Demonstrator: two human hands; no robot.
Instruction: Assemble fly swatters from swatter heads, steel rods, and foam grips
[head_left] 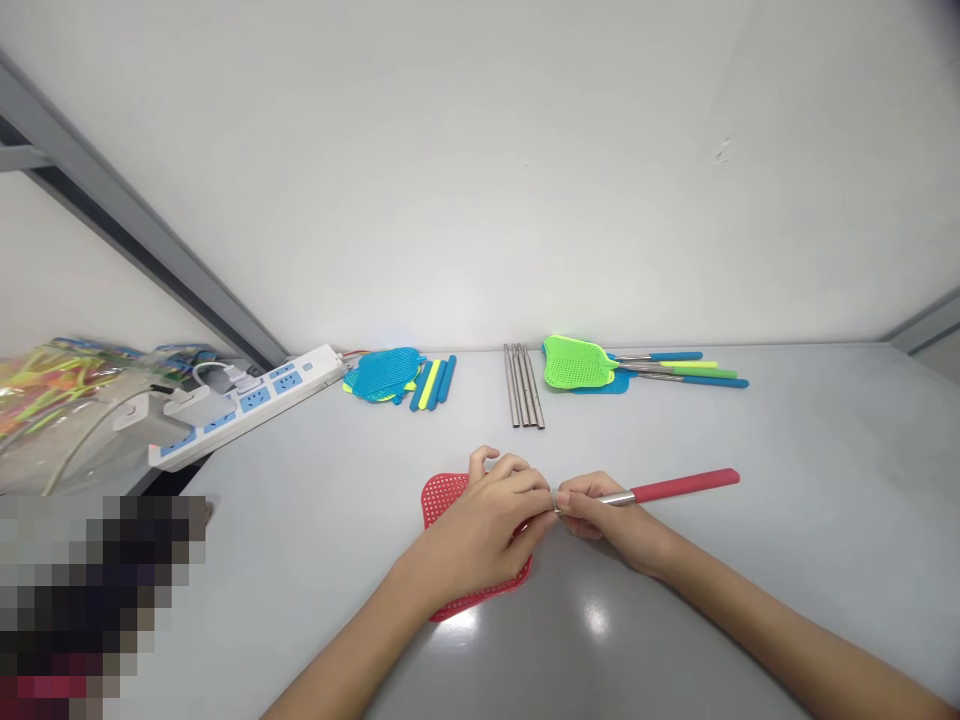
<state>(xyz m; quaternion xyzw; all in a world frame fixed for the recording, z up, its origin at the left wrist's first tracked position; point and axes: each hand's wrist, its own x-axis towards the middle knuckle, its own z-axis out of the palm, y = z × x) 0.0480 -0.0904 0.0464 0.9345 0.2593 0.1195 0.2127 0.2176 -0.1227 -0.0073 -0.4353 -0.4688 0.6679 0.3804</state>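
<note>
Two hands meet at the joint: left hand [487, 520] pins the red head [442, 497], right hand [600, 512] pinches the rod [616, 498]; pushing straight in looks next.

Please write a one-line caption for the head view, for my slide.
Left hand on a red swatter head, right hand holding its red-handled metal rod.

Left hand [487, 525] hides most of red swatter head [442, 497]; head-rod joint can't be seen.

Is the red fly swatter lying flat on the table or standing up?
Lying flat: the red swatter head rests on the table under the left hand, while the right hand grips its handle.
</note>
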